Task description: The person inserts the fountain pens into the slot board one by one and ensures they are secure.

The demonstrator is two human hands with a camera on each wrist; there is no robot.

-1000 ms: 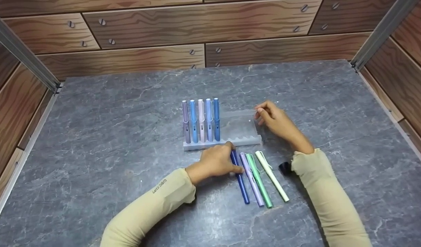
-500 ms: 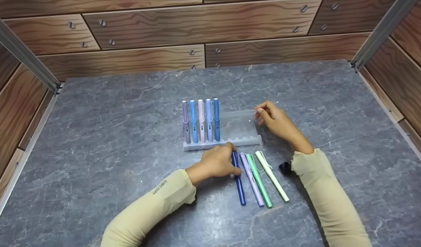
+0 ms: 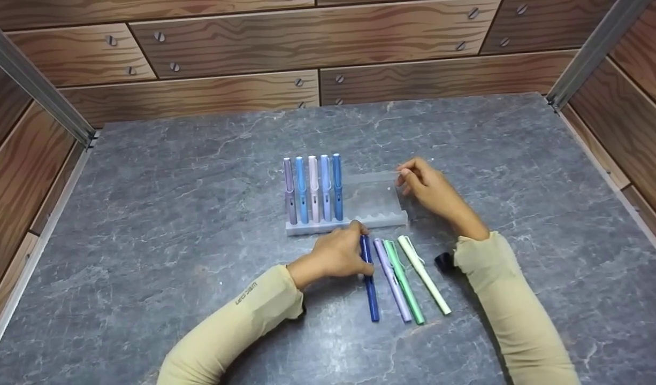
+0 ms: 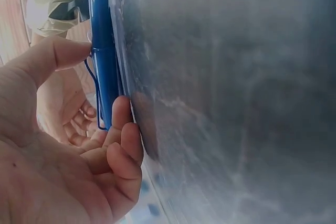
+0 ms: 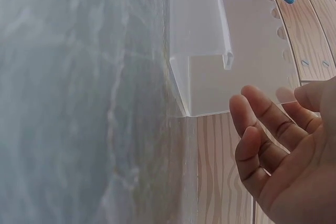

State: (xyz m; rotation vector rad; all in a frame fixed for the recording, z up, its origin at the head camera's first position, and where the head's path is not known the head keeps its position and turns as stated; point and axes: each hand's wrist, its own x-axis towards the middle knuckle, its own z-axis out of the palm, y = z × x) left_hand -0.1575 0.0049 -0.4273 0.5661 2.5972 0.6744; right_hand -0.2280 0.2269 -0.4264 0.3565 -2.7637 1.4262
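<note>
My left hand (image 3: 338,252) pinches a dark blue pen (image 3: 372,299) near its clip end, thumb on one side and fingertips at the cap, as the left wrist view (image 4: 102,72) shows. The pen lies along the tabletop in front of a clear plastic pen stand (image 3: 371,220). At the stand's upper right corner my right hand (image 3: 429,187) holds the panel edge between thumb and index finger; its other fingers curl loosely. Several pens in purple, blue and pink (image 3: 314,187) stand upright in the stand's left half. Notches show along its right half.
Right of the dark blue pen lie a lilac pen (image 3: 392,280), a green pen (image 3: 405,283) and a pale green pen (image 3: 424,275), roughly side by side. The grey marbled tabletop (image 3: 173,214) is bordered by wood-patterned walls (image 3: 226,48).
The dark blue pen's near end has swung left, away from the lilac pen, while my left hand keeps hold of it. My right hand stays at the stand's corner.
</note>
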